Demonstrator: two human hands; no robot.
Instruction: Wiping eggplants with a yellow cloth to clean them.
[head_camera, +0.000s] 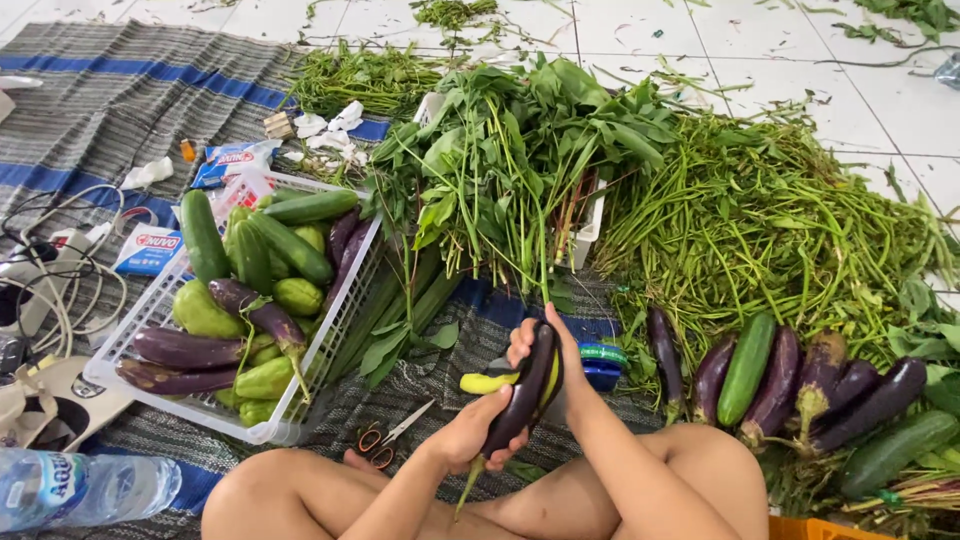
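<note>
Your biggest surroundings first: a grey and blue striped mat covers the floor from nine to eleven o'clock, and a wide heap of thin green stems spreads from one to three o'clock on the white tiles. At twelve o'clock stands a bunch of leafy greens, its stalks pointing down toward you. At nine to ten o'clock sits a white plastic basket, filled with cucumbers, purple eggplants and pale green gourds. At three to four o'clock a row of loose vegetables lies on the floor, dark eggplants mixed with green cucumbers. A clear water bottle lies at eight o'clock, just beside your knee.

Dead centre, you hold a long dark purple eggplant tilted, its stem end down toward six o'clock and its tip up toward twelve. Your left hand is wrapped around its lower part, fingers curled closed. Your right hand grips the upper end, with the fingers curved over the tip. A yellow-green vegetable shows just behind the eggplant. Small orange-handled scissors lie on the mat at seven o'clock from your hands, near your left knee.
</note>
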